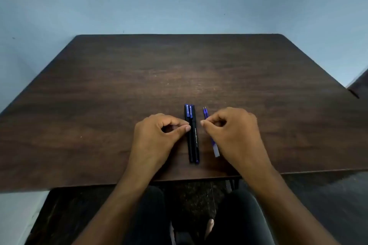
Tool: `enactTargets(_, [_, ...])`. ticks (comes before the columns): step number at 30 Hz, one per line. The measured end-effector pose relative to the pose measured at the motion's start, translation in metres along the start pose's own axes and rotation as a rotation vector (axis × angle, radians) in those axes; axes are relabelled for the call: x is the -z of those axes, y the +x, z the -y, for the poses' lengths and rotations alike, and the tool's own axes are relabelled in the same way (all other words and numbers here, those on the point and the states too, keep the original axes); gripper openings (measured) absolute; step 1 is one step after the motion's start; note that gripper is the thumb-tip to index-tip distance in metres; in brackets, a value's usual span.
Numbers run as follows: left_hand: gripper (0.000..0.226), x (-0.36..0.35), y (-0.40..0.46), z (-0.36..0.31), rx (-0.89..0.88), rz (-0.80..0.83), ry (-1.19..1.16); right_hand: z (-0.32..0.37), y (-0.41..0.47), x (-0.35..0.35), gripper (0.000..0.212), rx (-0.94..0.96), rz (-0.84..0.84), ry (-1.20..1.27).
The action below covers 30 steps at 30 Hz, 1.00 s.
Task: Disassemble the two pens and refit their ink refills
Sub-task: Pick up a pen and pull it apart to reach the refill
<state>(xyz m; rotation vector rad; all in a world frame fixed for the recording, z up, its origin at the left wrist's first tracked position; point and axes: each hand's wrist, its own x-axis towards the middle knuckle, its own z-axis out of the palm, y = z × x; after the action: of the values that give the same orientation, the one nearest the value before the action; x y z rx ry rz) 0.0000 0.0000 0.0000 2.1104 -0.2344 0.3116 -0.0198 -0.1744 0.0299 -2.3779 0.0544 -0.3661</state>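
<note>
The two pens (192, 133) lie side by side and touching, just below the middle of the wooden table (119, 89), running lengthways from twelve to six o'clock with their blue clips at the far end. They look capped and whole from here, though I can't tell whether the barrels have anything inside. At three o'clock from them, just apart, lie the ink refills (205, 113) — two thin blue tubes with metal tips pointing to twelve o'clock and a pale tail end showing near six.

My left hand (157, 139) sits at nine o'clock of the pens, fingers curled, with thumb and forefinger brought together right against the nearer barrel; it seems to touch or lightly pinch it, but I can't say for sure that it has a real hold. My right hand (231, 135) covers the middle of the refills, fingers curled in, thumb and forefinger closed at about the refills' upper part. Whether it actually grips them or only rests over them, I cannot tell.

I judge that the refills are out of the pens and the refitting is either about to start or not yet begun. The next move calls for picking one pen clear of its neighbour, opening it, and feeding a single refill in tip-first — a fine, straight alignment, since the tubes are thin and roll easily.
</note>
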Motion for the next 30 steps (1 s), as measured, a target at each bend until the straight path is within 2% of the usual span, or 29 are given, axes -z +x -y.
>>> enactTargets(2, [0.010, 0.002, -0.001, -0.004, 0.016, 0.005, -0.024, 0.009, 0.002, -0.001, 0.028, -0.083, 0.078, -0.043])
enactTargets(8, [0.013, 0.001, -0.002, -0.003, 0.011, 0.030, -0.043, 0.020, 0.012, -0.013, 0.021, -0.219, 0.178, -0.134])
enactTargets(16, [0.011, 0.001, -0.003, 0.000, 0.033, -0.049, -0.028, 0.023, 0.016, -0.021, 0.029, -0.265, 0.187, -0.203])
enactTargets(24, [0.010, 0.001, -0.003, -0.001, 0.039, -0.023, -0.037, 0.027, 0.015, -0.025, 0.053, -0.270, 0.145, -0.287])
enactTargets(30, [0.013, 0.002, -0.004, 0.000, 0.031, -0.020, -0.058, 0.030, 0.014, -0.026, 0.049, -0.245, 0.176, -0.254])
